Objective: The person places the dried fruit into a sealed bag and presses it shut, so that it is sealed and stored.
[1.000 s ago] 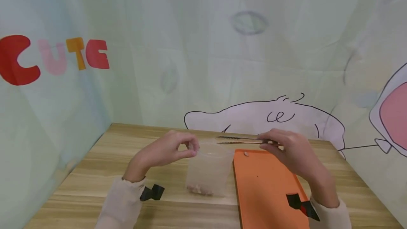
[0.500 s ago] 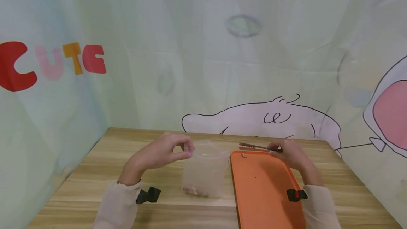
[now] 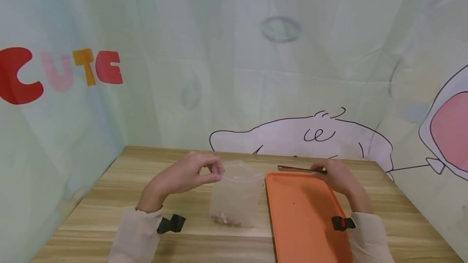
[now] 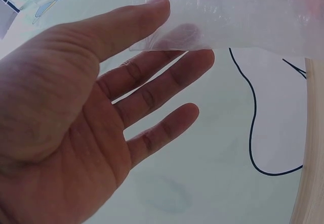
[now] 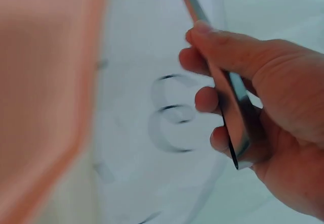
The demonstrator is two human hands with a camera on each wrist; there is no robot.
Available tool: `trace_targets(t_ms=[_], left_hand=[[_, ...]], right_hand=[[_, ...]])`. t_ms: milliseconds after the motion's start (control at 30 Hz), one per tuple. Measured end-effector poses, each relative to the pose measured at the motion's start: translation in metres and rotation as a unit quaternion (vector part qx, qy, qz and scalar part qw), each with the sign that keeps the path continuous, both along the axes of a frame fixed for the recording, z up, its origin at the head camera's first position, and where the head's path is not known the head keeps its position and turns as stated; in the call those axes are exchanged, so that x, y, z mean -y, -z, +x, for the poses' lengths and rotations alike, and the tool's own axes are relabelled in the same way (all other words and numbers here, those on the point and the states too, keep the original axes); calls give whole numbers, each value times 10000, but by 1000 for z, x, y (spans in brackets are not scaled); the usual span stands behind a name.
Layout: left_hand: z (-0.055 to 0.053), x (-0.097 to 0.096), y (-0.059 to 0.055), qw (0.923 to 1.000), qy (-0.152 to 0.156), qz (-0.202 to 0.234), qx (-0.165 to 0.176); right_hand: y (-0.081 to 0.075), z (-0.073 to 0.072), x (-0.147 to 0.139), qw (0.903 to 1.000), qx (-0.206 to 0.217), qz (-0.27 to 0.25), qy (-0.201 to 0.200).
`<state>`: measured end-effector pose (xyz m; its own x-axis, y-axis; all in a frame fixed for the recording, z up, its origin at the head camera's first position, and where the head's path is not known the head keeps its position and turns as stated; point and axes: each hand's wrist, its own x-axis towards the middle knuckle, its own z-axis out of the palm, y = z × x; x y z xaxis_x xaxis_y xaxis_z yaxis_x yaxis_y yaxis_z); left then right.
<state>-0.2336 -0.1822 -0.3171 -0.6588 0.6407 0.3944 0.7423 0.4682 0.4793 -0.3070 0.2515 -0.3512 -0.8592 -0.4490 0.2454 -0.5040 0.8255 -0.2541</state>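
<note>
My left hand (image 3: pixel 193 173) pinches the upper left edge of a clear zip bag (image 3: pixel 235 194) between thumb and fingertips. Several small brownish pieces (image 3: pixel 224 218) lie at the bottom of the bag, and its mouth gapes. In the left wrist view the thumb (image 4: pixel 147 11) presses the plastic film (image 4: pixel 228 21) against a finger. My right hand (image 3: pixel 340 180) holds metal tweezers (image 3: pixel 300 169) level over the far edge of the orange tray (image 3: pixel 296 226). Their tips lie close together near the tray's far left corner; whether something is between them I cannot tell.
The tray lies on the wooden table (image 3: pixel 175 242), just right of the bag. A tiny dark speck (image 3: pixel 294 203) is on the tray. A printed curtain (image 3: pixel 234 72) hangs behind the table and along its left side.
The tweezers have come down from beside the bag's mouth to the tray's far edge, and their tips have closed. The small pale piece at that corner no longer shows. My left hand stays put.
</note>
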Motion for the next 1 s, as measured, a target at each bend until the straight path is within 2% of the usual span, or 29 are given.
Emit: trace_targets(t_ms=[67, 133, 233, 333, 400, 500, 667, 800, 1000], left_hand=[[0, -1, 0, 10000, 25, -7, -30], [0, -2, -1, 10000, 42, -15, -48], [-1, -4, -2, 10000, 83, -23, -15], [-1, -6, -2, 9999, 114, -16, 35], [0, -6, -2, 9999, 111, -14, 45], [1, -6, -2, 9999, 89, -30, 61], [2, -5, 0, 9999, 74, -59, 66], [2, -4, 1, 9999, 98, -62, 79], [2, -1, 1, 10000, -4, -73, 48]], right_hand=[[-17, 11, 6, 9985, -461, -238, -170], [-34, 25, 15, 9929, -1022, -474, -384], [-53, 44, 33, 9759, -1843, -692, -944], [-62, 59, 51, 9608, -2201, -756, -1509], [-64, 64, 59, 9580, -2147, -789, -1728], [-61, 63, 64, 9630, -1943, -810, -1681], [-41, 43, 56, 9793, -1557, -684, -1098], [-18, 23, 49, 9937, -854, -426, -586], [5, 5, 45, 9985, -306, 282, -364]])
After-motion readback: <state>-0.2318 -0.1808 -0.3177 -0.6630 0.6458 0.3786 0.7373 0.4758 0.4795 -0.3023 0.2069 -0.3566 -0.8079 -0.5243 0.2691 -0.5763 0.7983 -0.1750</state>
